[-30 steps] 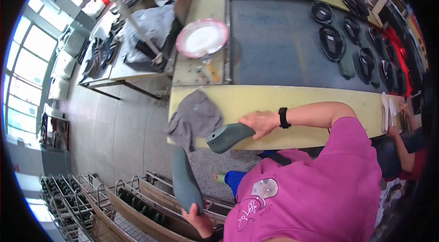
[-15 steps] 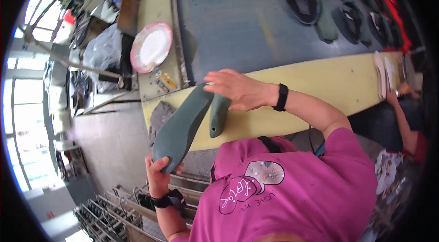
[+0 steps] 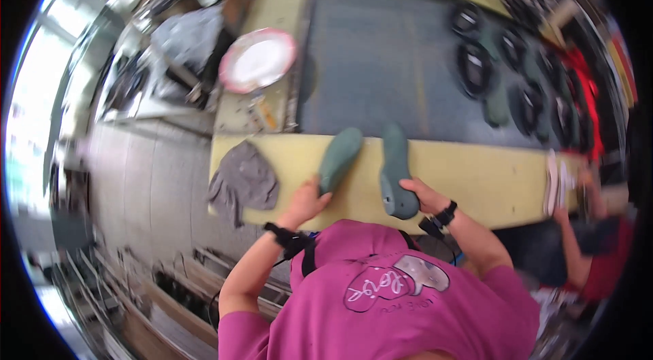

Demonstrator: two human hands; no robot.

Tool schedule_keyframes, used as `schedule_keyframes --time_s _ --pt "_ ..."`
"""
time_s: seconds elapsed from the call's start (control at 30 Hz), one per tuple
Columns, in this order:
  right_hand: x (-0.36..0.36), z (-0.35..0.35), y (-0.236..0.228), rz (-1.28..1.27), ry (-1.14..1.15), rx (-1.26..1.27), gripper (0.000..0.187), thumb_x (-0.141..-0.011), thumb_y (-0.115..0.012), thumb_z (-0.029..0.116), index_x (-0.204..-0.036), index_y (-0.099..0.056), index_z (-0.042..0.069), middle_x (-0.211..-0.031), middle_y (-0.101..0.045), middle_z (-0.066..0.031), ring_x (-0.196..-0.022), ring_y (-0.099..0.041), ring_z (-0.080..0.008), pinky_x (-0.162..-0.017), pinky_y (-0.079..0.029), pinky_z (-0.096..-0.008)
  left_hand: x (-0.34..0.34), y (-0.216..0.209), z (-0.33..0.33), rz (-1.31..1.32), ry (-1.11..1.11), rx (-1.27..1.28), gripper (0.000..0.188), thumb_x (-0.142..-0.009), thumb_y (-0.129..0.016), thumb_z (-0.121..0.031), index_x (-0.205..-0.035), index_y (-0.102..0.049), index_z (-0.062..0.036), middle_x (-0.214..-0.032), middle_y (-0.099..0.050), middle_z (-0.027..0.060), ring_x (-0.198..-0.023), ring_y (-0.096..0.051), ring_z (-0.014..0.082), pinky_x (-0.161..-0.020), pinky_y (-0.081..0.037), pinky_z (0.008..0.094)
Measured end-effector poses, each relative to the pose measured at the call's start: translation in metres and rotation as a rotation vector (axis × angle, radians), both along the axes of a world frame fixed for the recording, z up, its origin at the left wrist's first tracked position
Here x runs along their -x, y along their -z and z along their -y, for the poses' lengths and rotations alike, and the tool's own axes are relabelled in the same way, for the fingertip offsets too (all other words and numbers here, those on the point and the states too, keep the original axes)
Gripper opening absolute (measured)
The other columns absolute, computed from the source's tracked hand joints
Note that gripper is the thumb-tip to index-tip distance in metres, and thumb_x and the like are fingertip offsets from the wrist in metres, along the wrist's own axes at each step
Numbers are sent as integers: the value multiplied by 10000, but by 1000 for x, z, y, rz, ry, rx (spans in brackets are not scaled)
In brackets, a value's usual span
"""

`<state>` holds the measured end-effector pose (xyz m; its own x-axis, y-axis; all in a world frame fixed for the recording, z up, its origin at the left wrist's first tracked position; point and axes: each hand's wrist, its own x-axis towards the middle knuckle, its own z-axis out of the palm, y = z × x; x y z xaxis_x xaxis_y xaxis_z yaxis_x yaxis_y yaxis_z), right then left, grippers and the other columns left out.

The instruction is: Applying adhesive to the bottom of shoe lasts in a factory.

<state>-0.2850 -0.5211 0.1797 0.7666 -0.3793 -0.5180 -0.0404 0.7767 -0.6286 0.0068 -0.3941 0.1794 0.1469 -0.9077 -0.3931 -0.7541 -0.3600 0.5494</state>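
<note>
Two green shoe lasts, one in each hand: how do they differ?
Pose: the left-hand last slants away to the right; the right-hand last points almost straight away. Near end: the left-hand last's is largely covered by the left hand; the right-hand last's shows a dark hole, with the right hand gripping its right side. Shared: both are green.

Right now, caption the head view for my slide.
Left hand holds one green shoe last, right hand another; grey cloth lies left.
</note>
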Motion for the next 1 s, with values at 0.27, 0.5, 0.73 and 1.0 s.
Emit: schedule_keyframes --time_s 0.27,0.5,0.73,1.0 --pt "18 32 18 -518 -300 277 397 -948 -433 319 -894 -574 -48 -697 -626 -149 -581 -620 -201 -522 -517 -289 90 6 30 -37 -347 225 371 -821 -573 -257 -993 -457 51 -796 -606 216 -761 -611 375 -673 -485 464" --pt "-35 36 -51 -374 -203 1010 230 -948 -447 175 -891 -575 -8 -669 -598 -78 -524 -562 -127 -482 -459 -231 33 18 -145 -45 -1128 792 193 -813 -587 -125 -967 -589 -10 -855 -640 160 -757 -633 289 -674 -501 360" --pt "-176 -123 -101 -31 -752 976 143 -900 -497 63 -901 -601 -35 -707 -633 -81 -615 -611 -127 -572 -487 -240 90 174 -444 191 -2153 326 404 -774 -603 -205 -1086 -536 42 -982 -596 236 -946 -587 330 -837 -458 375" --pt "-391 -366 82 543 -1375 1240 183 -847 -566 162 -946 -572 7 -781 -625 -170 -733 -619 -340 -645 -491 -383 173 204 -564 -70 -2855 -339 602 -732 -644 -217 -1194 -445 114 -1177 -519 283 -1082 -500 385 -928 -393 429"
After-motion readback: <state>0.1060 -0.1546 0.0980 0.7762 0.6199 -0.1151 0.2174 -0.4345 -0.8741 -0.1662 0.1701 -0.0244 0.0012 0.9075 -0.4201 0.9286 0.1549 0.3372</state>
